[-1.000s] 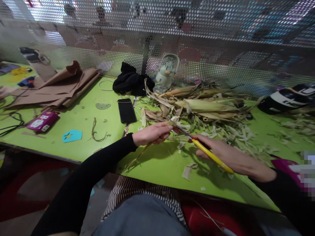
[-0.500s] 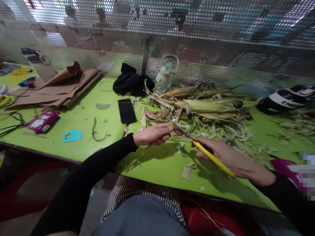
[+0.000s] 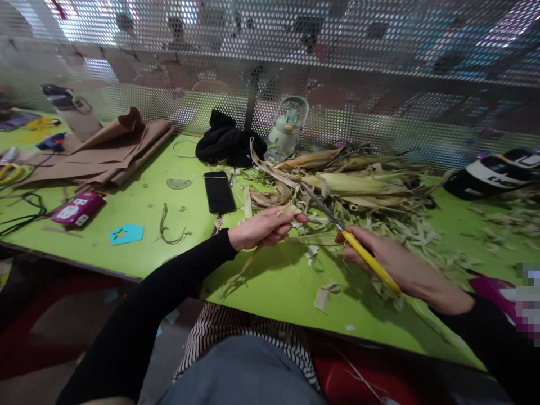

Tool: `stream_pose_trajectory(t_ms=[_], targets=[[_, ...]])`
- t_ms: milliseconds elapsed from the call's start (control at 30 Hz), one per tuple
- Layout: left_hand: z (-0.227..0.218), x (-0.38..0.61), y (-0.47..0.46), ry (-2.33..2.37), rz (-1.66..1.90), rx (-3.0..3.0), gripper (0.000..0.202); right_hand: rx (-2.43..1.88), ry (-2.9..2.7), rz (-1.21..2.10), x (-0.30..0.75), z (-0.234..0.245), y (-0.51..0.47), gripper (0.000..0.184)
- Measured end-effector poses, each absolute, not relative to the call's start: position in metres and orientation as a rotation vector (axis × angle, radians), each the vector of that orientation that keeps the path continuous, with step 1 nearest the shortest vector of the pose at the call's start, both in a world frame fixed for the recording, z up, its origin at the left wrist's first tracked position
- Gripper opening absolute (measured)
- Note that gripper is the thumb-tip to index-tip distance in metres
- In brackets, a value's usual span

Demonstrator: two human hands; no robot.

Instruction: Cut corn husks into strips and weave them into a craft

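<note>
My left hand (image 3: 266, 227) is closed around a strip of dry corn husk (image 3: 240, 275), whose frayed tail hangs down toward the table's front edge. A pale end of the husk shows at the fingertips. In my right hand (image 3: 390, 261) are scissors with yellow handles (image 3: 365, 256). Their metal blades point up and left, a little apart from the husk in my left hand. Behind both hands lies a heap of corn husks (image 3: 358, 185), with shredded bits around it.
On the green table (image 3: 169, 259) lie a black phone (image 3: 219, 191), a protractor (image 3: 179, 183), a blue paper tag (image 3: 126, 234), a purple box (image 3: 79, 210) and brown paper (image 3: 101, 152). Bottles, one pale green (image 3: 287, 129), one black (image 3: 489, 177), stand or lie near the perforated metal screen (image 3: 169, 84).
My right hand has drawn the scissors slightly up and right, so the blades have come away from the husk at my left fingertips. My left hand keeps its grip.
</note>
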State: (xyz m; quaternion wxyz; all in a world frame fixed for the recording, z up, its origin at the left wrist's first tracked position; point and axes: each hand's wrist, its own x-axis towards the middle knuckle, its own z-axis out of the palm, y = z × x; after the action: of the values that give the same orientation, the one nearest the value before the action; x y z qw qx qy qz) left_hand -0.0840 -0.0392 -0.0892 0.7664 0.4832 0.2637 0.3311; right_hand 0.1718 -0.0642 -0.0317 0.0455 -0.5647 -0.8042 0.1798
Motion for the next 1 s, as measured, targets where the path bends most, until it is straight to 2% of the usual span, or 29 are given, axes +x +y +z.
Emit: stream_pose_trajectory(t_ms=[67, 133, 233, 367, 700, 1000], targets=[[-0.089, -0.088, -0.033, 0.700, 0.845, 1.061, 0.026, -1.801, -2.450, 0.662, 0.175, -0.032, -0.063, 0.043], [-0.088, -0.092, -0.028, 0.863, 1.031, 1.085, 0.022, -1.835, -2.448, 0.647, 0.178, -0.034, -0.063, 0.037], [-0.086, -0.094, -0.031, 0.830, 1.081, 1.154, 0.025, -1.857, -2.497, 0.562, 0.178, -0.039, -0.064, 0.033], [-0.084, -0.087, -0.044, 0.614, 0.937, 1.181, 0.034, -1.811, -2.544, 0.563, 0.170, -0.041, -0.067, 0.041], [-0.090, -0.084, -0.048, 0.534, 0.905, 1.236, 0.030, -1.703, -2.604, 0.330, 0.160, -0.030, -0.067, 0.063], [-0.087, -0.086, -0.052, 0.564, 0.850, 1.269, 0.034, -1.730, -2.607, 0.261, 0.162, -0.017, -0.068, 0.071]])
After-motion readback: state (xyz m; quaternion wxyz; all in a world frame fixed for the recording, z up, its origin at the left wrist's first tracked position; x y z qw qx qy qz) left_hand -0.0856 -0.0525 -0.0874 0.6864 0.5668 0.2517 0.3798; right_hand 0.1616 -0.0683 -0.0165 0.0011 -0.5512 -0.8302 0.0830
